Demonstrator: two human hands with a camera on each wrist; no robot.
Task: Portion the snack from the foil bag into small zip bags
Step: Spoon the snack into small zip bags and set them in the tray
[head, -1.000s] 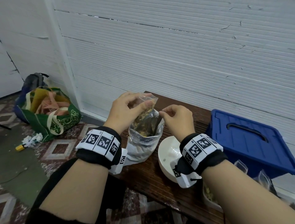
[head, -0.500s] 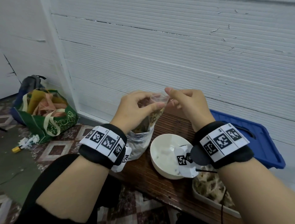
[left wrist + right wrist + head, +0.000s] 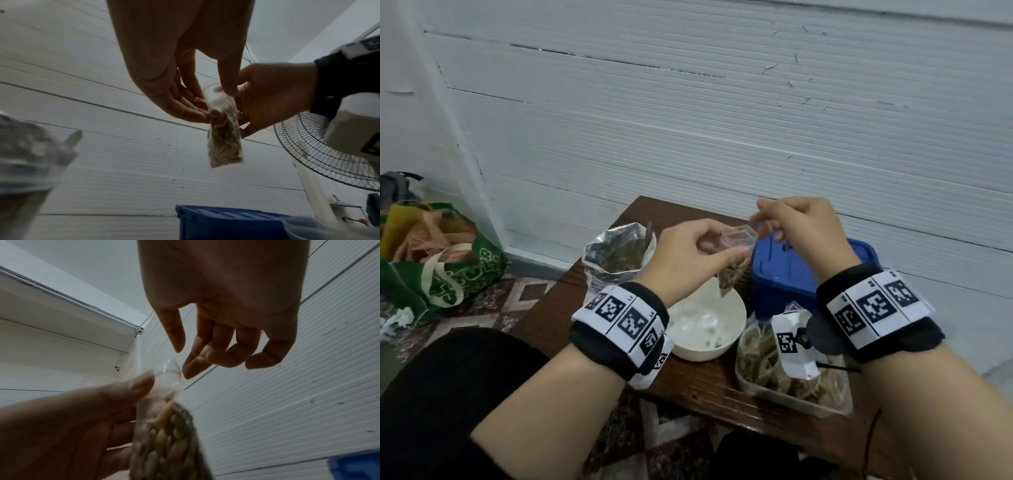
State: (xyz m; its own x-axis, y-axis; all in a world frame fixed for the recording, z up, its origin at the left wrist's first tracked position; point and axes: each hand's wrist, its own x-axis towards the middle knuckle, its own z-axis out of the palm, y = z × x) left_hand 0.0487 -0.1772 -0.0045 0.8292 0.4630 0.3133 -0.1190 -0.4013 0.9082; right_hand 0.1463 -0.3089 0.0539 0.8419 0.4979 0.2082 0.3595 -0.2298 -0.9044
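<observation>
Nearest, a clear tray point(image 3: 753, 385) at the table's point(image 3: 715, 390) front edge holds filled zip bags point(image 3: 760, 349). Just beyond it sits a white bowl point(image 3: 732, 329), nearly empty. Above the bowl the left hand point(image 3: 688, 257) pinches a small zip bag point(image 3: 734, 263) between thumb and fingers; the bag hangs tilted, its lower half packed with snack point(image 3: 224, 142), its clear top empty. The right hand point(image 3: 801, 229) is at the bag's mouth, its fingers loosely curled; the right wrist view shows the fingertips point(image 3: 189, 369) just beside the rim, and I cannot tell whether they grip it. Farther left the foil bag point(image 3: 619, 257) stands open and upright on the table. Behind the hands is a blue bin point(image 3: 791, 274) and a white wall point(image 3: 722, 120).
</observation>
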